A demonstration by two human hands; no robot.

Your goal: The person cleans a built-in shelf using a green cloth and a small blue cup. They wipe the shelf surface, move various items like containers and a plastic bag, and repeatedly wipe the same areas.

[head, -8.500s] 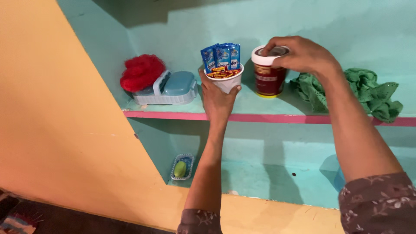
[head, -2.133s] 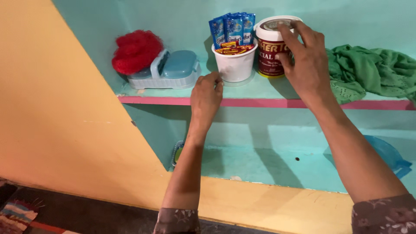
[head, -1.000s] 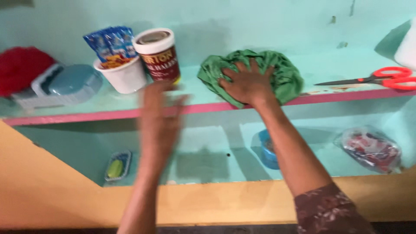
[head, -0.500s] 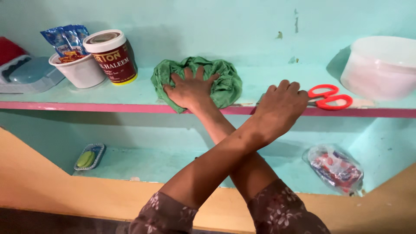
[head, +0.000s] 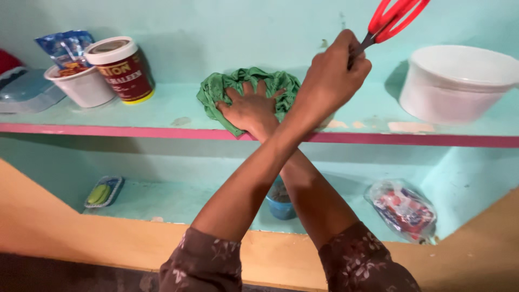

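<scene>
Nearest: two forearms in dark floral sleeves, crossed over each other in front of the shelves. The left arm runs on top, blocking part of the right forearm and the blue bowl [head: 280, 204] on the lower shelf behind them.

Lower shelf: green soap in a small tray [head: 102, 191] at left, clear plastic bag with red and white contents [head: 403, 208] at right, blue bowl between them, mostly hidden by the arms.

Upper shelf, pink front edge [head: 108, 128]: right hand [head: 250, 110] lies flat on the green cloth [head: 216, 89], fingers spread and pressing down, nothing clasped. Cloth is bunched mid-shelf, near the front edge; the hand covers its centre.

Left hand [head: 331, 81] is raised above the shelf, right of the cloth, fingers curled tight around the blade end of the red-handled scissors [head: 394, 16]. Handles stick up to the top edge, off the shelf; blades hidden inside the fist.

Right of that: white tub [head: 459, 81] standing on the shelf, well apart from the cloth. Bare patches of chipped paint on the shelf between tub and cloth.

Left end: maroon tub with white lid [head: 121, 70], touching a white cup [head: 78, 85] stuffed with blue sachets [head: 65, 46]. Further left a pale blue soap box [head: 27, 92] and a bit of red scrubber [head: 8, 60], both cut by the frame. Teal wall behind.
</scene>
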